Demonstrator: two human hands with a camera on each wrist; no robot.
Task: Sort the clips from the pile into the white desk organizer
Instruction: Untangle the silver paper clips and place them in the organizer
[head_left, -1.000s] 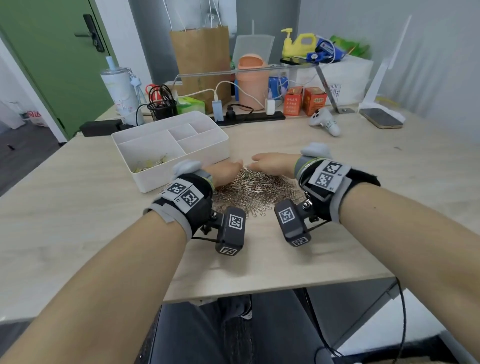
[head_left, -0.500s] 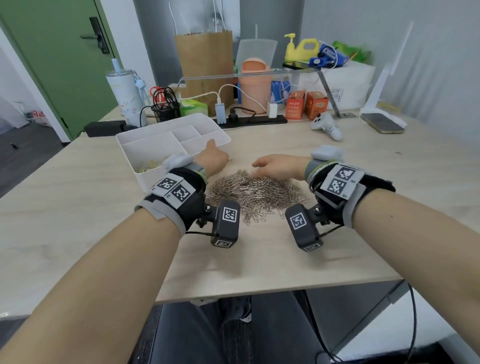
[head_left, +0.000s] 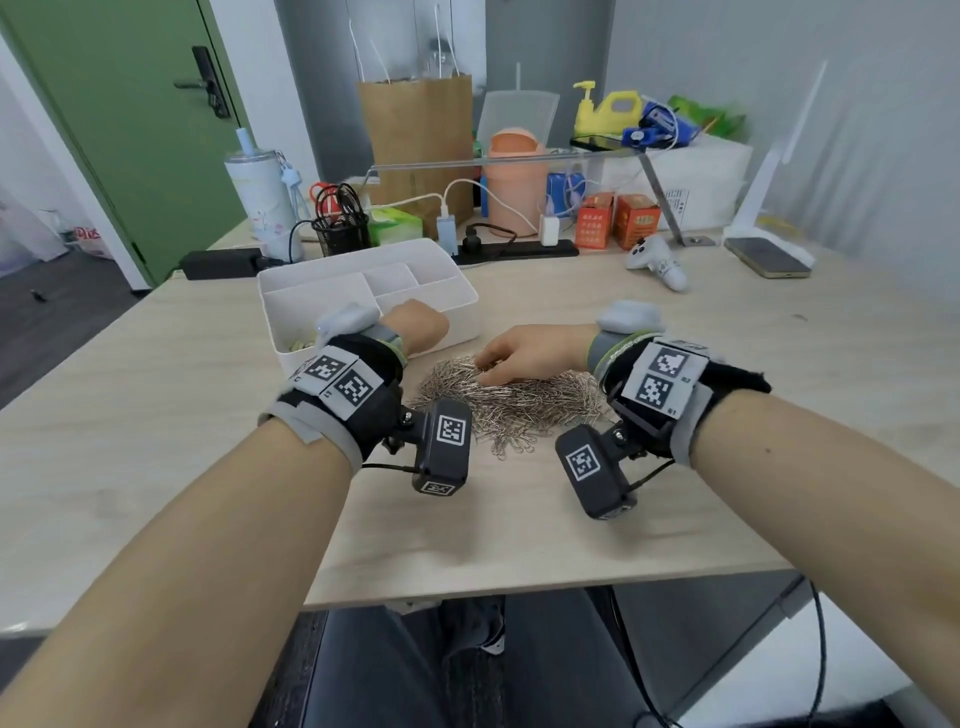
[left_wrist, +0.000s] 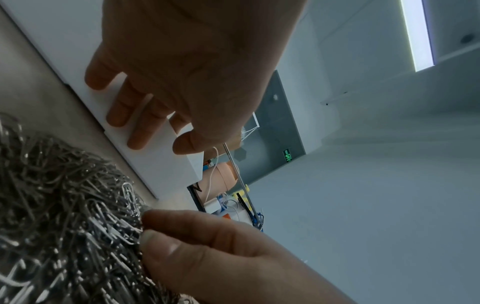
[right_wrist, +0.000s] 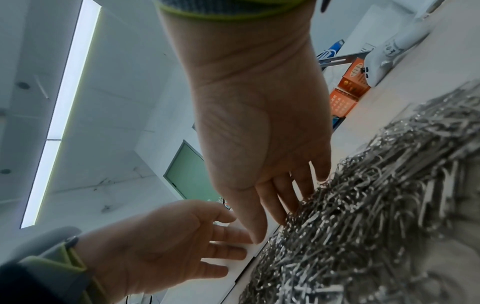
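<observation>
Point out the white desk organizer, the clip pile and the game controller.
white desk organizer (head_left: 447, 323): head view, bare outer wall at the right.
clip pile (head_left: 524, 410): head view, middle of the heap.
game controller (head_left: 655, 260): head view, its white body.

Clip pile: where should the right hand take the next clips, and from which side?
From above at the pile's far left edge, where the right hand's fingertips already rest. Clips there stick out loosely, so a thumb-and-finger pinch probably frees a few without the tangle.
</observation>
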